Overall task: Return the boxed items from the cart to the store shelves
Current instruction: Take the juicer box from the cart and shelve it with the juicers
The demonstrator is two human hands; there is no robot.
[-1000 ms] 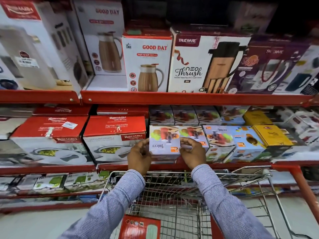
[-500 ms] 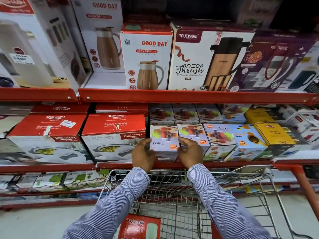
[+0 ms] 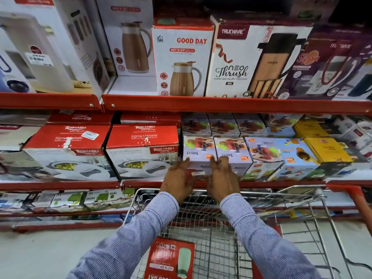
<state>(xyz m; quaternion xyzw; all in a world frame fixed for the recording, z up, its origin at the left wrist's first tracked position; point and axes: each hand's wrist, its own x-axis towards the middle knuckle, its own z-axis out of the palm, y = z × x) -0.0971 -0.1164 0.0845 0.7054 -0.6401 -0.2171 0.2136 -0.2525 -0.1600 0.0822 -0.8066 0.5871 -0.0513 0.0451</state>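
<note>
While reading left to right along the red shelves:
Upper shelf [image 3: 221,104]: white "GOOD DAY" box [image 3: 182,61] marked "HOT N SIP 500 ml", brown jug pictured; beside it "TRUEWARE" box [image 3: 249,61] reading "NEO Thrush"; further right a purple box, lettering blurred.
Middle shelf, left: two red-topped "RISHABH" boxes [image 3: 142,148] marked "Sigma Marbella", a casserole pictured on the front.
Middle shelf, centre: two pale "Juicer" boxes side by side, left Juicer box [image 3: 198,151] and right Juicer box [image 3: 231,151], both seated on the shelf, more of the same stacked behind.
Middle shelf, right: blue box [image 3: 296,154], then yellow box [image 3: 326,150]; print too small to read.
Left hand [image 3: 179,178]: fingers spread, palm toward the front of the left Juicer box, gripping nothing.
Right hand [image 3: 222,178]: likewise loose and splayed, fingertips at the lower front of the right Juicer box.
Sleeves: blue-striped, reaching over the cart.
Cart [image 3: 221,228]: wire basket against the shelf edge, blocking the lowest shelf.
Cart contents: red "HOT N SIP" box [image 3: 171,258], lying at the near end.
</note>
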